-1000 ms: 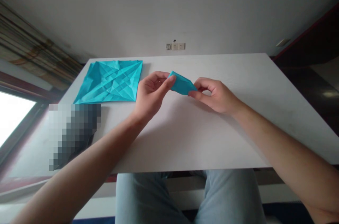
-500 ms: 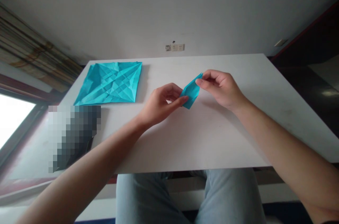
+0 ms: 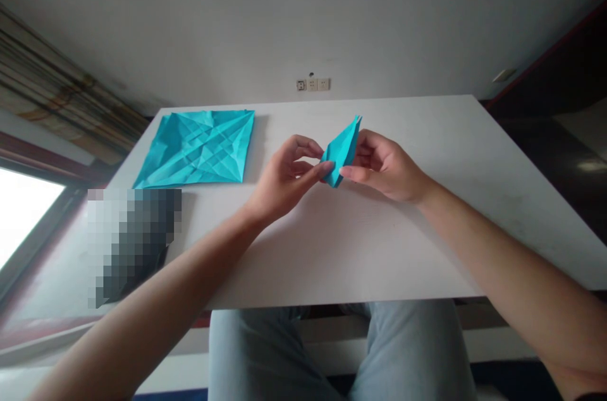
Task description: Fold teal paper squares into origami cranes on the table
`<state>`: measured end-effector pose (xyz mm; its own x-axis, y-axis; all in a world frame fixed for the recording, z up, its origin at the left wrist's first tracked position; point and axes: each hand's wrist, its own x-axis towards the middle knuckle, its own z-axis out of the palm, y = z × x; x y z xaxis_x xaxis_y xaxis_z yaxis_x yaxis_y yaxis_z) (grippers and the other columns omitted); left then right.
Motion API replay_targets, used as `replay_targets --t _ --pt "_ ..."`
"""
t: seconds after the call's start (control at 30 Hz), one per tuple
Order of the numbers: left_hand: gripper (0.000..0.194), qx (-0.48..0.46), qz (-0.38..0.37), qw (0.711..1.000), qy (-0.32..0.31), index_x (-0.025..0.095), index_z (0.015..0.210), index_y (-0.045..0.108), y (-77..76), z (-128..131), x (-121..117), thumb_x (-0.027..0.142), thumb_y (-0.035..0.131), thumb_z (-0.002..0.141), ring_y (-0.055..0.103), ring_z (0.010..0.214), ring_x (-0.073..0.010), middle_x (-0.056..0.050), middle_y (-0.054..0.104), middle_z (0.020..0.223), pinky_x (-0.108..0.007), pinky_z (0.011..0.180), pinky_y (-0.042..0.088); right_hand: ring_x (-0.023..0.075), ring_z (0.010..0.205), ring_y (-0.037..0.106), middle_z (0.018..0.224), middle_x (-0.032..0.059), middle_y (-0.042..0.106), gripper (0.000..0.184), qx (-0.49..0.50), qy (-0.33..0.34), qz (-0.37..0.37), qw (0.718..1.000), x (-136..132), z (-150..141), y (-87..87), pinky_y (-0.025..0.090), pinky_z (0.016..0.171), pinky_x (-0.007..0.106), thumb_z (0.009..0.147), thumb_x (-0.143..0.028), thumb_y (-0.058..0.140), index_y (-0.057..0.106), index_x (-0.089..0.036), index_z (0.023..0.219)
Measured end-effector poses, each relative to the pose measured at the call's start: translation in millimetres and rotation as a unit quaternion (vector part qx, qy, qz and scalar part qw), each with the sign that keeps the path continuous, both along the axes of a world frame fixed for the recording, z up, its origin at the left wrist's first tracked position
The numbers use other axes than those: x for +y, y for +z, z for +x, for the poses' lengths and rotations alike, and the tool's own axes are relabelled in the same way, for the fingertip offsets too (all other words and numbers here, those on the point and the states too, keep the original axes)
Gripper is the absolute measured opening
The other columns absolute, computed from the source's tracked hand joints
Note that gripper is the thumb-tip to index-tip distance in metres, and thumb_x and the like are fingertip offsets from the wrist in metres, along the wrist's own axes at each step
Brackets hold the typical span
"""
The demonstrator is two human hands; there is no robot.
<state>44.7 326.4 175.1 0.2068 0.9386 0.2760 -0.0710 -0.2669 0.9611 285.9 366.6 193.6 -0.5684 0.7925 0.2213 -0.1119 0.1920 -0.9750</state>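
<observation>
A small folded piece of turquoise paper is held above the white table, its narrow split tip pointing up and to the right. My left hand pinches its lower left side, the thumb lying on the front face. My right hand grips the lower right edge, thumb in front and the other fingers partly hidden behind the paper. Farther left lies a larger sheet of turquoise paper, flat and covered in crossing creases.
The white table stretches in front of my legs and ends near the wall. A dark, pixelated object sits at the left edge by my forearm. Wall sockets show beyond the table, and a striped curtain hangs at left.
My right hand has shifted from the paper's upper tip down to its lower right edge. The folded paper has turned more upright, showing a second face on its right side.
</observation>
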Motion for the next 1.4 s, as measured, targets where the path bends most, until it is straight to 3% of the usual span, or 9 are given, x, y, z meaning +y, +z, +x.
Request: replay_targets --t 0.1,0.33,0.47,0.6,0.73,0.87,1.07,1.17,1.4 --pt "0.059 0.009 0.001 1.0 0.022 0.021 0.111 0.066 -1.0 -0.7 0.7 0.062 0.103 0.091 0.084 0.08 -0.0132 -0.003 0.074 0.117 -0.023 0.07 0.068 0.0205 0.096 0.08 0.103 0.0022 0.084 0.056 0.012 0.002 0.003 1.0 0.5 -2.5 -1.1 0.069 0.089 0.034 0.077 -0.048 0.115 0.072 -0.026 0.105" --pt "0.056 0.037 -0.018 0.999 0.023 0.021 0.111 0.072 2.2 0.5 -3.5 0.061 0.104 0.09 0.086 0.084 -0.0175 -0.004 0.081 0.106 -0.024 0.07 0.068 0.0148 0.076 0.065 0.097 -0.0005 0.078 0.057 -0.022 -0.034 0.032 0.999 4.3 -0.8 -10.5 0.058 0.07 0.03 0.079 -0.059 0.113 0.073 -0.027 0.105" --pt "0.055 0.045 -0.012 0.999 0.017 0.018 0.117 0.079 7.3 1.2 -7.3 0.068 0.094 0.099 0.086 0.086 -0.0175 -0.009 0.086 0.112 -0.025 0.069 0.068 0.0182 0.081 0.067 0.097 0.0008 0.077 0.059 -0.027 -0.053 0.021 0.998 5.8 0.1 -14.8 0.057 0.072 0.034 0.078 -0.065 0.111 0.076 -0.027 0.107" --pt "0.051 0.038 -0.016 0.999 -0.015 0.018 0.122 0.082 10.6 -0.6 -10.5 0.059 0.099 0.097 0.09 0.099 -0.0215 -0.011 0.088 0.121 -0.026 0.078 0.071 0.0201 0.082 0.066 0.095 0.0023 0.075 0.065 -0.041 -0.088 0.025 0.995 4.8 0.5 -13.0 0.054 0.071 0.037 0.076 -0.073 0.109 0.073 -0.025 0.102" --pt "0.041 0.066 0.026 0.997 -0.023 0.019 0.123 0.083 9.9 0.0 -12.6 0.044 0.103 0.096 0.091 0.108 -0.0245 -0.01 0.088 0.127 -0.031 0.095 0.076 0.0177 0.074 0.057 0.08 -0.0011 0.064 0.067 -0.089 -0.114 0.057 0.988 2.1 0.3 -6.9 0.046 0.066 0.036 0.076 -0.078 0.106 0.066 -0.025 0.086" --pt "0.03 0.096 0.078 0.992 0.014 0.019 0.117 0.083 6.1 3.1 -12.2 0.04 0.098 0.101 0.091 0.103 -0.023 -0.009 0.087 0.122 -0.037 0.101 0.078 0.0169 0.072 0.055 0.078 -0.0021 0.061 0.071 -0.097 -0.112 0.101 0.984 0.1 -1.9 -1.6 0.044 0.068 0.036 0.075 -0.083 0.104 0.064 -0.025 0.08" --pt "0.027 0.096 0.103 0.988 0.059 0.021 0.111 0.078 2.6 1.8 -7.9 0.038 0.096 0.101 0.088 0.101 -0.0191 -0.006 0.086 0.117 -0.038 0.104 0.076 0.0207 0.083 0.067 0.097 0.003 0.072 0.056 -0.079 -0.083 0.086 0.99 -0.3 -4.1 -3.0 0.052 0.066 0.036 0.081 -0.073 0.105 0.079 -0.025 0.093" --pt "0.019 0.125 0.158 0.974 0.104 0.023 0.111 0.08 3.1 0.2 -6.2 0.031 0.094 0.1 0.086 0.106 -0.02 -0.006 0.086 0.114 -0.039 0.107 0.073 0.0219 0.087 0.069 0.105 0.0049 0.074 0.047 -0.08 -0.085 0.092 0.989 -0.7 -4.0 -3.8 0.052 0.062 0.035 0.087 -0.068 0.103 0.084 -0.027 0.1" --pt "0.015 0.215 0.248 0.935 0.135 0.023 0.115 0.085 7.5 -2.6 -7.6 0.021 0.088 0.101 0.083 0.104 -0.0215 -0.006 0.088 0.113 -0.037 0.099 0.069 0.0185 0.078 0.063 0.095 0.0023 0.073 0.046 -0.09 -0.099 0.099 0.986 -4.5 -3.0 -0.9 0.046 0.057 0.032 0.088 -0.061 0.104 0.077 -0.026 0.101"
